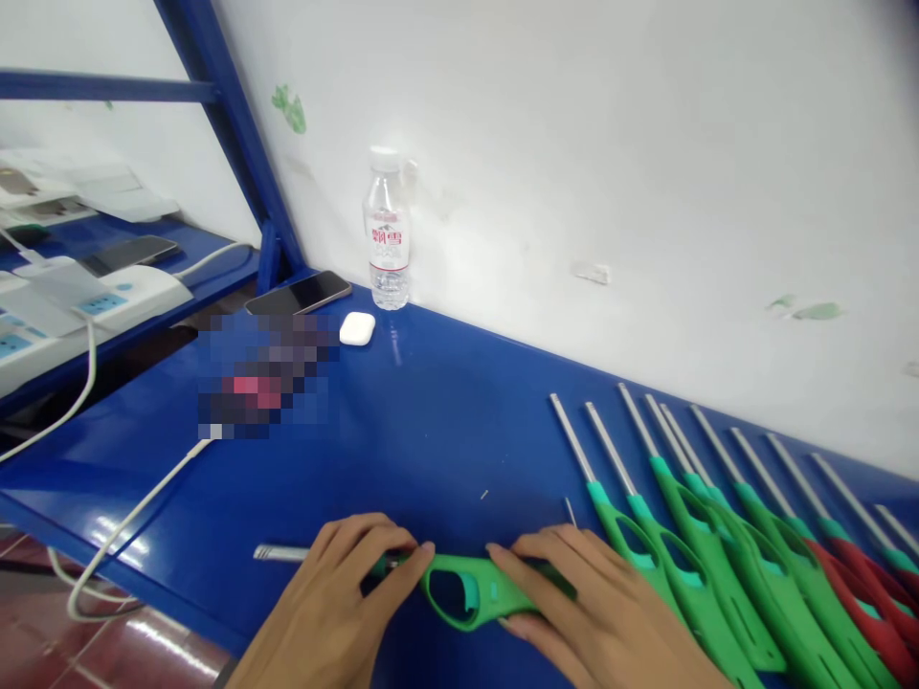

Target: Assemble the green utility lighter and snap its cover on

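Note:
A green long-nosed lighter (470,593) lies crosswise near the front edge of the blue table (431,421), its metal tube (280,552) pointing left. My left hand (337,603) grips it where the tube meets the body. My right hand (595,612) holds the handle end. A small thin metal pin (570,512) lies just beyond my right hand.
A row of several green and red lighters (718,536) lies at the right, tubes toward the white wall. At the back stand a water bottle (388,234), a white earbud case (357,328) and a phone (298,293). A white cable (136,517) trails off the left edge.

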Available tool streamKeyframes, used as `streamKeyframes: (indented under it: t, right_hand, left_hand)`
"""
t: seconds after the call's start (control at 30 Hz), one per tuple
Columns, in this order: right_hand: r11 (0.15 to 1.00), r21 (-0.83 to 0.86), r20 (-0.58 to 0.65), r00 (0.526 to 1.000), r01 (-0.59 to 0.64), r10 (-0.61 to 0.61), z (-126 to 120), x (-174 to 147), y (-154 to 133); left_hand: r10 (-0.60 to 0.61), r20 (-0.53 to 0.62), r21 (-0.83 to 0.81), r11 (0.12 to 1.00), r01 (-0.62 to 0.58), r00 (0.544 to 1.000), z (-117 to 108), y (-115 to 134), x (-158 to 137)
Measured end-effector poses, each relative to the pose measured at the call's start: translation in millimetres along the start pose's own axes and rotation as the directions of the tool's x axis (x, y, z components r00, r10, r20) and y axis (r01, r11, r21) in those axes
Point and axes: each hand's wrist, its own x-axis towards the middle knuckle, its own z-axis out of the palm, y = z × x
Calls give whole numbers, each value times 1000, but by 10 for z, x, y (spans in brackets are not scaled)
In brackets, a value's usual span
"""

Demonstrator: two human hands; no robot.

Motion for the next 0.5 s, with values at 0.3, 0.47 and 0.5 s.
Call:
streamKeyframes:
  t: [0.3,0.47,0.5]
  right_hand:
    - [1000,1,39,999,-29,29,45,-21,-46]
    - [998,-50,58,998,-24,26,147,-133,-80]
    - [999,-49,76,997,-18,22,160,-153,-82]
  left_hand:
    - [13,36,-46,999,-11,999,32,-52,-45]
    - [60,-32,-10,998,-60,998,58,-63,-24]
    - [66,-28,2,998,-66,997,55,-51,-19]
